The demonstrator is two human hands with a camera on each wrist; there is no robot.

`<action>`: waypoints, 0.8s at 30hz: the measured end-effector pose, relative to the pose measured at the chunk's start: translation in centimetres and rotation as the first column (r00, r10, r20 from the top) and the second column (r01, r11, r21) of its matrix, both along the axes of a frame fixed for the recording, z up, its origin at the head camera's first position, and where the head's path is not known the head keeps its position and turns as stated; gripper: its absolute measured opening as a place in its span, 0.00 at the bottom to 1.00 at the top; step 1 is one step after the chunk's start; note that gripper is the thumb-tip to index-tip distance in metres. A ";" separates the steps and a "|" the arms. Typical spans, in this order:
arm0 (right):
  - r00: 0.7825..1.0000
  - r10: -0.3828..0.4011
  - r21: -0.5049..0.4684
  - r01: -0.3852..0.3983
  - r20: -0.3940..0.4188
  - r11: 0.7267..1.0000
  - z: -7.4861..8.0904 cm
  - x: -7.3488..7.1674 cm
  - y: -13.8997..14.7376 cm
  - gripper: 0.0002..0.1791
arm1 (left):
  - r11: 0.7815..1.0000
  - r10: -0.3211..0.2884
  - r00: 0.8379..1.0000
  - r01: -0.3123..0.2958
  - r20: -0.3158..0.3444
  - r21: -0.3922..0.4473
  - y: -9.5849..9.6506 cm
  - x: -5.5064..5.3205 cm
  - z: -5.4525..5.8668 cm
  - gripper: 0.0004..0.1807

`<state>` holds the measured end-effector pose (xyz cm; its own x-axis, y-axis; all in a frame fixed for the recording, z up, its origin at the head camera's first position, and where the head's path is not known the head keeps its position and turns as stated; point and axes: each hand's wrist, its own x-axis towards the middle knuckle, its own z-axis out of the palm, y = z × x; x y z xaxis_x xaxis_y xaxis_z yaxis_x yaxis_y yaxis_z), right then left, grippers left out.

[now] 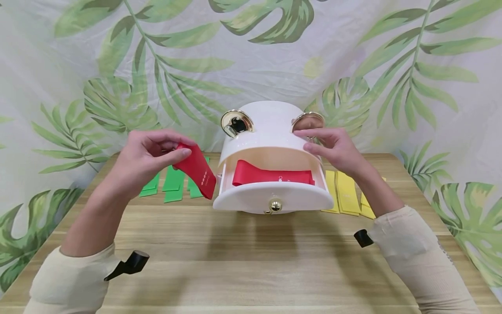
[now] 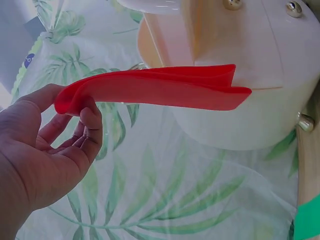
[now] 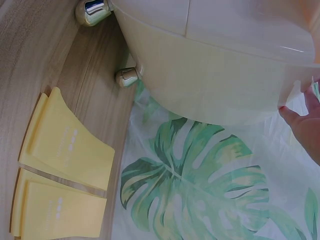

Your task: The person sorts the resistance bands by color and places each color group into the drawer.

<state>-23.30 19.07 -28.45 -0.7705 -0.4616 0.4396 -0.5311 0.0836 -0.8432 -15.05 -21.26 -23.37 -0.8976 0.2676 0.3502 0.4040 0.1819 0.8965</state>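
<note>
The left hand [image 1: 147, 152] is pinching a red band [image 1: 198, 171] beside the white box [image 1: 270, 131]; its white print is unreadable. The right hand [image 1: 333, 148] is resting relaxed fingers [image 1: 313, 141] on the box.

A wooden table [image 1: 243, 261] is seen. A white box [image 1: 270, 131] is set at its centre, toward twelve o'clock. Green bands [image 1: 172, 183] are laid at nine o'clock of it, yellow bands [image 1: 347, 194] at three o'clock.
</note>
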 end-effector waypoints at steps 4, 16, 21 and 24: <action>1.000 0.005 -0.008 -0.005 0.003 1.000 -0.1 0.0 0.0 0.19 | 0.987 -0.038 0.999 0.042 -0.025 0.153 0.7 0.2 0.6 0.10; 1.000 -0.009 -0.006 0.009 0.006 1.000 0.0 0.1 -0.1 0.20 | 0.940 -0.156 0.985 0.172 -0.076 0.295 3.3 0.3 3.0 0.15; 1.000 -0.009 0.000 0.009 0.015 1.000 0.0 0.0 0.0 0.20 | 0.930 -0.188 0.978 0.207 -0.091 0.303 5.2 0.1 4.1 0.15; 1.000 -0.009 0.000 0.009 0.018 1.000 0.1 0.2 -0.1 0.20 | 0.924 -0.212 0.972 0.234 -0.104 0.302 6.4 -0.1 4.9 0.14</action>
